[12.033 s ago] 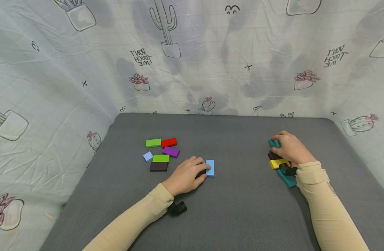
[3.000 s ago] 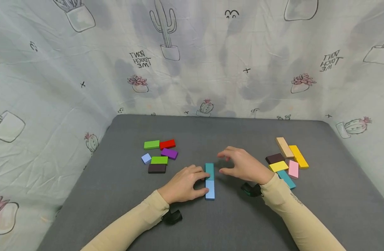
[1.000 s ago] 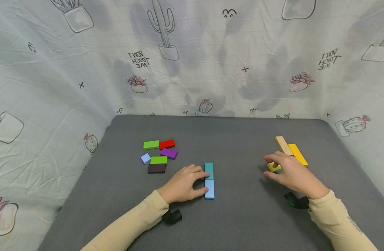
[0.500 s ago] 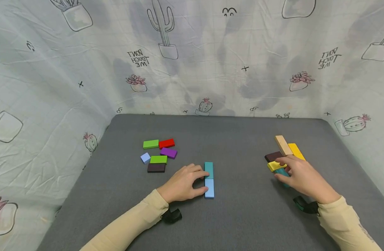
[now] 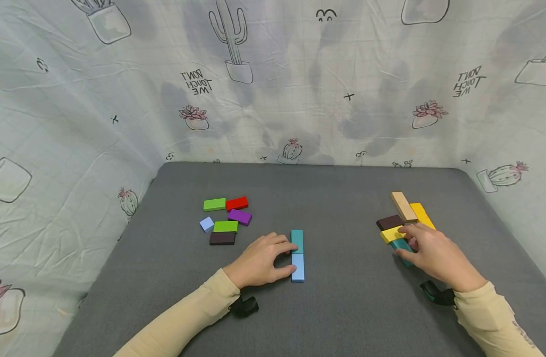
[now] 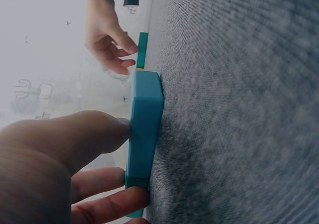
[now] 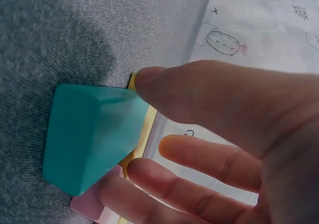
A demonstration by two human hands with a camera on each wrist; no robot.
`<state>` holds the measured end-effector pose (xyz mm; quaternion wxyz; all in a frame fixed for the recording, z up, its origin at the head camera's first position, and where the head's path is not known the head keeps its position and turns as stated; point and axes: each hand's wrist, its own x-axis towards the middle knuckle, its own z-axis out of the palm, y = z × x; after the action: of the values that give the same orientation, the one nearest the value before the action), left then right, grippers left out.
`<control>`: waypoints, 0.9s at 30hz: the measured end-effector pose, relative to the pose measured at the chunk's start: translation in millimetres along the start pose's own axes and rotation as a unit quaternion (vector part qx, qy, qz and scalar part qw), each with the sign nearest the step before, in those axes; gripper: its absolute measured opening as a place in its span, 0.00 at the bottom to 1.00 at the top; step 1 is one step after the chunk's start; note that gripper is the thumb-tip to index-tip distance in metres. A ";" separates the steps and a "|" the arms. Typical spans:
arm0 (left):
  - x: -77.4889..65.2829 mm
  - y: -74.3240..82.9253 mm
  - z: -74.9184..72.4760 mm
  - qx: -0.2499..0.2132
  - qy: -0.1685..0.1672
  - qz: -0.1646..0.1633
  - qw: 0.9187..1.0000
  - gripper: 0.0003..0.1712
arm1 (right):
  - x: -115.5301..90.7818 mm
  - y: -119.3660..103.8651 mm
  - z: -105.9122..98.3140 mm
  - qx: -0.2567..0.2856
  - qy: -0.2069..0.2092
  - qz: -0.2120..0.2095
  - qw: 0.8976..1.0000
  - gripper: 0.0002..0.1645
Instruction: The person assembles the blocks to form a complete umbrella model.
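Two flat blocks lie end to end mid-table: a teal block (image 5: 297,241) behind a light blue block (image 5: 297,268). My left hand (image 5: 261,262) rests along their left side, index finger at the teal one and thumb touching the light blue one, as the left wrist view of the light blue block (image 6: 145,114) shows too. Over the right cluster my right hand (image 5: 435,255) spreads thumb and fingers on either side of a second teal block (image 7: 89,134). Its index finger overlaps a yellow block (image 5: 392,234); a pink block (image 7: 94,199) is partly hidden beneath the fingers.
Further right lie a dark brown block (image 5: 390,222), a tan block (image 5: 403,207) and a longer yellow block (image 5: 422,214). At left sit two green blocks, a red block (image 5: 237,204), a purple block (image 5: 240,217), a small light blue block (image 5: 207,224) and a dark block (image 5: 222,238).
My right hand brought the first teal block from the right cluster to the light blue one, released it and returned to that cluster. In the last second it lowered toward the second teal block.
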<state>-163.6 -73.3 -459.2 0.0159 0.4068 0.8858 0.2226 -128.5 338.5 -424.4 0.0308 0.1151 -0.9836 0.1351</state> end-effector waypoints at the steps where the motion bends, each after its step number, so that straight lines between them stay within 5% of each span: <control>1: 0.0 0.1 0.0 0.000 0.000 0.000 1.000 0.24 | -0.1 0.5 0.3 -0.002 -0.001 -0.001 1.000 0.28; 27: 0.2 -0.8 0.9 0.006 -0.002 -0.002 1.000 0.24 | -0.2 2.9 5.9 0.001 0.009 -0.031 0.999 0.22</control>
<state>-164.1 -73.4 -460.3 0.0153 0.4056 0.8878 0.2169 -129.2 339.6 -430.8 0.0433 0.1444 -0.9791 0.1363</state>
